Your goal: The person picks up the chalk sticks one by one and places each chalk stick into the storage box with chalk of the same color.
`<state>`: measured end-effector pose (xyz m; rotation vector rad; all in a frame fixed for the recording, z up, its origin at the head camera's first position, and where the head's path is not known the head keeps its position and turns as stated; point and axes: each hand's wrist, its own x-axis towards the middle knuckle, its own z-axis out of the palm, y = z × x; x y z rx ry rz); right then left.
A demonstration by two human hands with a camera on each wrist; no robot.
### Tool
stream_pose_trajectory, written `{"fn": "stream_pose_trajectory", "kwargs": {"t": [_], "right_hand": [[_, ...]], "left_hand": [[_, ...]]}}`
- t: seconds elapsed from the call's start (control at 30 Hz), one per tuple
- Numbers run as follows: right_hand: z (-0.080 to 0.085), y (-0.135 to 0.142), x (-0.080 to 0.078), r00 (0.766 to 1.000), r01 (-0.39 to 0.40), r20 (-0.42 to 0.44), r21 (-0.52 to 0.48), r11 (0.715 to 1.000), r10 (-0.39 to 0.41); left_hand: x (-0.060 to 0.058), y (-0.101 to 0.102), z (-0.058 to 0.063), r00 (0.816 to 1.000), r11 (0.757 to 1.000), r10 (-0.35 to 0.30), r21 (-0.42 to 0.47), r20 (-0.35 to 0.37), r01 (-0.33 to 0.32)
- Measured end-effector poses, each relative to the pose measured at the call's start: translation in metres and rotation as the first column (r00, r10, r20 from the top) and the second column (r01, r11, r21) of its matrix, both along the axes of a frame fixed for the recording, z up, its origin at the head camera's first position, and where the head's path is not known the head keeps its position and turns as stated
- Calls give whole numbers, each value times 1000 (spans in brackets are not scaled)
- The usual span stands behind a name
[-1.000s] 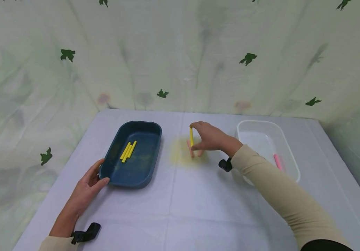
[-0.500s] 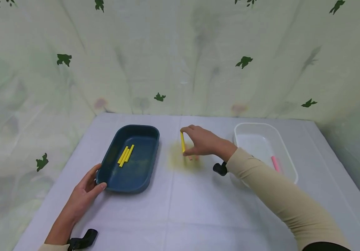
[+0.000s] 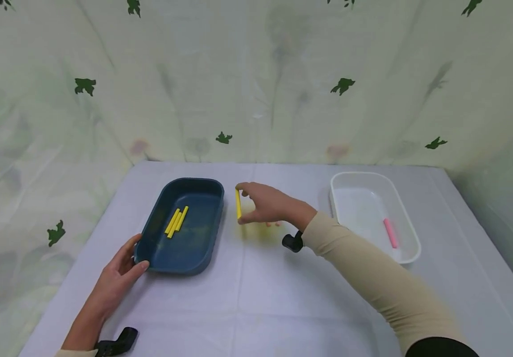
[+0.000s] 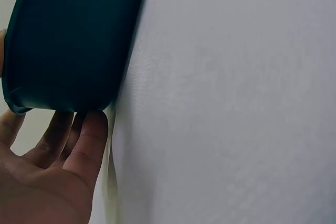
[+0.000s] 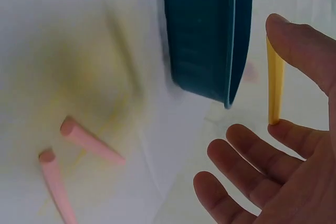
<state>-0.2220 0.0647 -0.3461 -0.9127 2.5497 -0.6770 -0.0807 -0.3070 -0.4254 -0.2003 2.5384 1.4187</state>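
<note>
My right hand (image 3: 270,202) pinches a yellow chalk stick (image 3: 238,204) endwise between thumb and index finger, above the cloth just right of the dark blue tray (image 3: 203,248). The right wrist view shows the stick by the tray's rim, my other fingers spread below it. At the tray's near-left corner my left hand (image 3: 115,277) holds it, thumb at the rim and fingers against the outer wall. Several yellow chalk sticks (image 3: 176,222) lie together inside. Two pink chalk sticks (image 5: 86,139) lie on the cloth, mostly hidden by my right hand in the head view.
A white tray (image 3: 350,218) stands to the right with one pink chalk stick (image 3: 390,233) in it. Yellow chalk dust (image 3: 256,235) stains the white tablecloth (image 3: 212,302) between the trays. A leaf-patterned curtain (image 3: 256,89) hangs behind the table.
My right hand has carried the yellow chalk stick leftward from over the pink sticks towards the blue tray. My left hand stays at the tray's corner. The head view has shifted slightly.
</note>
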Motion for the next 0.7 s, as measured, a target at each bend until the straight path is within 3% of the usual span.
{"fn": "stream_pose_trajectory", "kwargs": {"t": [0.27,0.7], "right_hand": [[-9,-22,1,999,1,47,-58,998,2],[-23,-47,5,998,34,50,-53,998,-31]], "left_hand": [[-2,0,-2,1000,1000,-7,6,2,7],[0,0,-2,1000,1000,3,15,-1,-3]]}}
